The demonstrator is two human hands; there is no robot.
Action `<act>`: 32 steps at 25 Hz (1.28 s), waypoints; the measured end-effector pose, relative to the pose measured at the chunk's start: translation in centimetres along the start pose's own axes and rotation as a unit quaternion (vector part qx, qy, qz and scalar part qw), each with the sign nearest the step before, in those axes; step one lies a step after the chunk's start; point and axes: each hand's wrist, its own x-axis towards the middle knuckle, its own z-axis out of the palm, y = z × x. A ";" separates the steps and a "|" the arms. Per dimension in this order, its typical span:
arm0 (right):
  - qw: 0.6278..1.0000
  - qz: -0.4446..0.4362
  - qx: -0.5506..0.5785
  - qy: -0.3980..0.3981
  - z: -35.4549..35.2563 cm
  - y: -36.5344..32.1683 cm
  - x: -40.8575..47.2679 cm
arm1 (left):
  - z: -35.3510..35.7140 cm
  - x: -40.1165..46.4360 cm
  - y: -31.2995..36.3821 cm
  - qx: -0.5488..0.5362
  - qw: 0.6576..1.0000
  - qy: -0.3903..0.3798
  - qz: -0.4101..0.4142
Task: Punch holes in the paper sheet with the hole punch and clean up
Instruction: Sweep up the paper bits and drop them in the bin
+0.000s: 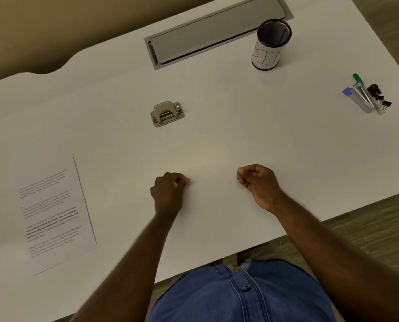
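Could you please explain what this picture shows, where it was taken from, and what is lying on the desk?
There is no machine here: a person wears a wide-angle camera on the head, looking down at their own bare arms. The left hand and right hand rest on the white desk, loosely curled, and nothing shows in either. On the desk lie a printed white paper sheet at the left, a small grey metal hole punch in the middle, a black mesh cup labelled as a bin farther back, and a clear holder of pens and black clips at the right.
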 end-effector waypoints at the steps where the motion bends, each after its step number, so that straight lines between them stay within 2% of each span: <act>1: 1.000 -0.004 0.019 0.002 -0.5 -1.2 0.6 | -0.6 0.4 0.3 -0.079 0.996 0.029 -0.028; 3: 0.998 -0.015 0.060 0.012 -1.8 -4.2 2.2 | -1.7 1.2 2.1 -0.194 0.977 0.077 -0.032; 7: 0.995 -0.068 0.067 0.015 -3.6 -11.8 6.3 | -1.6 4.4 9.4 -0.242 0.968 0.067 -0.001; 12: 0.976 -0.191 -0.091 0.055 -3.2 -23.0 12.9 | 1.4 12.1 22.7 -0.254 0.959 0.030 0.118; 14: 0.951 -0.239 -0.166 0.105 -2.5 -26.6 15.6 | 2.0 15.8 27.5 -0.257 0.953 0.039 0.155; 17: 0.896 -0.300 -0.285 0.163 -1.8 -30.4 18.4 | 2.9 20.9 32.5 -0.229 0.961 0.028 0.152; 20: 0.834 -0.357 -0.391 0.154 -1.8 -32.2 20.0 | 3.8 24.3 34.7 -0.183 0.972 0.006 0.146; 24: 0.792 -0.338 -0.500 0.093 -2.5 -33.0 21.3 | 4.1 26.6 35.5 -0.117 0.979 -0.015 0.168; 27: 0.803 -0.340 -0.487 0.058 -2.6 -33.4 21.3 | 3.7 27.3 36.0 -0.088 0.983 -0.012 0.160; 30: 0.814 -0.359 -0.451 0.074 -2.1 -33.9 20.9 | 3.4 27.3 36.6 -0.056 0.987 0.001 0.153; 32: 0.804 -0.378 -0.449 0.097 -1.8 -34.3 20.8 | 3.2 27.2 36.9 -0.053 0.987 -0.002 0.148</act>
